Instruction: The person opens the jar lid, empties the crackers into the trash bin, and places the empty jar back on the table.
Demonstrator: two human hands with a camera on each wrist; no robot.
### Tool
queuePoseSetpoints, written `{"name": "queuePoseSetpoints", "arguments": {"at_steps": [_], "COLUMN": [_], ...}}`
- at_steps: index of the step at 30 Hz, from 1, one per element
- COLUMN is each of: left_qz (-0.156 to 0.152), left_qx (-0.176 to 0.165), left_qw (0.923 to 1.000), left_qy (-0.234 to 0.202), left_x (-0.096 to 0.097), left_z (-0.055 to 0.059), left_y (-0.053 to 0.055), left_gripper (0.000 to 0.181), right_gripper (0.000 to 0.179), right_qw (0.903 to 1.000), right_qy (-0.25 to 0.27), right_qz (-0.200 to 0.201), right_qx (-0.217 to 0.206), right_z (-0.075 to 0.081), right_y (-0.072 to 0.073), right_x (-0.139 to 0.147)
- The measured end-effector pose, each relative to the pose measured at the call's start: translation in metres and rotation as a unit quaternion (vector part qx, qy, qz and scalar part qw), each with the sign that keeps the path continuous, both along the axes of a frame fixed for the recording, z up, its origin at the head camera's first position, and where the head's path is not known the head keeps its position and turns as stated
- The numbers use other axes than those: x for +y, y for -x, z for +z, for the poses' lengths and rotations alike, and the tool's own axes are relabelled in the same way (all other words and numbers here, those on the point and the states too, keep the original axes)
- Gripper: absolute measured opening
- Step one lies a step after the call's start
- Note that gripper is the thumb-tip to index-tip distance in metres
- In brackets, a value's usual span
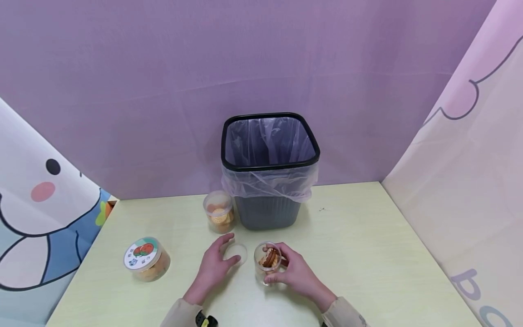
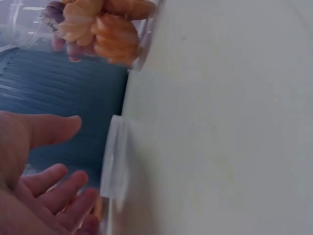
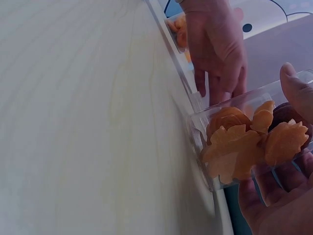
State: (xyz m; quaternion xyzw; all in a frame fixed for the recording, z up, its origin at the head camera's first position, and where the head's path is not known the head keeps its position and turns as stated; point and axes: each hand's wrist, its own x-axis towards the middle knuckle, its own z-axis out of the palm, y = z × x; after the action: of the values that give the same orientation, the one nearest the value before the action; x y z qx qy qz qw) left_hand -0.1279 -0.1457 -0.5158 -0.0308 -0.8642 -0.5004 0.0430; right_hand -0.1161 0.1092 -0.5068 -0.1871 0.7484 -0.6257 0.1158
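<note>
A clear, straight-sided plastic jar (image 1: 263,269) of tan, flower-shaped biscuits with a dark brown one among them is in the grip of the person's right hand (image 1: 295,273), its thumb against the near side of the wall and its fingers curled round the far side. The jar stands nearly upright with its rim bare, and its base is at or just above the pale, wood-grained bench (image 1: 367,259); whether the two touch cannot be told. A thin, round, translucent plastic lid (image 1: 239,252) lies flat on the bench between this jar and the left hand (image 1: 213,264). The left thumb and fingers are parted and relaxed, holding nothing; the left wrist view shows a gap between the thumb tip and the lid. That hand is held low with its palm turned inward, and the left forearm slants forward from the near edge in a beige sleeve (image 1: 180,314), a black wristband (image 1: 205,320) at its cuff. The right forearm angles in from the near right, wrist low, palm facing the jar. Beyond the left hand, a lidded clear jar of biscuits (image 1: 219,215) stands just beside a dark grey, black-rimmed bin with a translucent liner (image 1: 267,212). Well to the left sits a squat clear tub with a green-and-white printed lid (image 1: 148,260).
</note>
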Motion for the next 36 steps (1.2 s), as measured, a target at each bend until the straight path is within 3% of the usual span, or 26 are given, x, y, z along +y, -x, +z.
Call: {"name": "queuePoseSetpoints", "arguments": {"at_steps": [7, 15, 21, 29, 36], "left_qz": [0.002, 0.000, -0.019, -0.035, -0.026], "left_qx": [0.053, 0.135, 0.180, 0.211, 0.243], "left_qw": [0.9974, 0.9904, 0.9835, 0.9733, 0.9652], "left_qy": [-0.049, -0.027, 0.002, 0.083, 0.094], "left_x": [-0.005, -0.010, -0.009, -0.010, -0.008], "left_z": [0.018, 0.050, 0.075, 0.109, 0.144], "left_y": [0.000, 0.002, 0.004, 0.017, 0.030], "left_gripper": [0.037, 0.022, 0.023, 0.033, 0.048], "right_gripper": [0.076, 0.075, 0.076, 0.076, 0.076], "right_qw": [1.0000, 1.0000, 1.0000, 1.0000, 0.9999], "right_qy": [0.003, 0.004, -0.003, -0.005, -0.002], "right_qz": [-0.003, -0.001, -0.004, -0.007, -0.009], "right_qx": [-0.001, 0.000, -0.003, -0.004, -0.005], "right_z": [0.000, 0.001, 0.001, 0.000, 0.000], "right_y": [0.000, -0.001, -0.001, 0.000, -0.001], "right_x": [0.000, 0.000, 0.000, -0.001, 0.000]}}
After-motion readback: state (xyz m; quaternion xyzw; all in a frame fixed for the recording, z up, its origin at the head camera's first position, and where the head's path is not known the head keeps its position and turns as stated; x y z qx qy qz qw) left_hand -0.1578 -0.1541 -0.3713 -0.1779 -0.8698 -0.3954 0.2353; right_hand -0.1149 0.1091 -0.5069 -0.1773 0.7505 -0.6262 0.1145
